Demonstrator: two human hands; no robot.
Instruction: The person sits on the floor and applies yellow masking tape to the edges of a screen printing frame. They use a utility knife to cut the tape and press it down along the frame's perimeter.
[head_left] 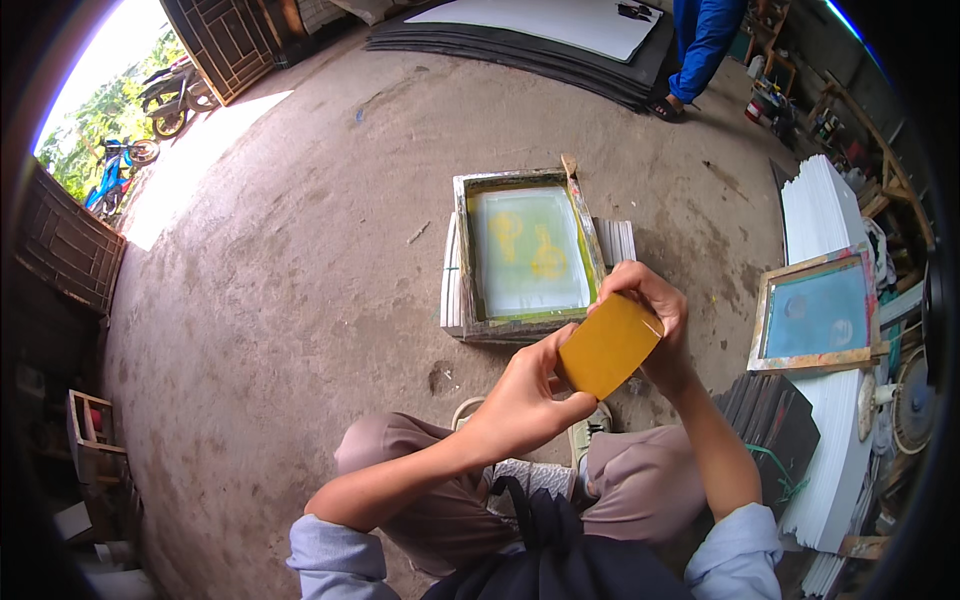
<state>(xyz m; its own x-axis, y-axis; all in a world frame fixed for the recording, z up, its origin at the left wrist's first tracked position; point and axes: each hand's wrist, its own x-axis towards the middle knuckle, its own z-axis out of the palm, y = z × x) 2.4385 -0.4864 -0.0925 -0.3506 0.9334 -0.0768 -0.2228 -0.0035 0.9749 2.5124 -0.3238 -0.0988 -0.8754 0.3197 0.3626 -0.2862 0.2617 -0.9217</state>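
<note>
Both hands grip a flat yellow block [612, 348], held in the air between the lap and the near right corner of a framed screen [464, 250]. Under everything lies a stained concrete floor [250, 310]; a dark stack of sheets [480, 38] fills the far side, a person in blue trousers [705, 45] stands beside it, and motorbikes [172, 97] show through the doorway at far left. Each grip is closed to the block's edges: the left hand [530, 395] has its left side, thumb along the lower edge, and the right hand [655, 312] curls around its upper right. Floor stretches wide to the left; rightward, the white sheets [822, 205] and a second frame [760, 320] bound a narrower strip, with the knees hemming the near side.
</note>
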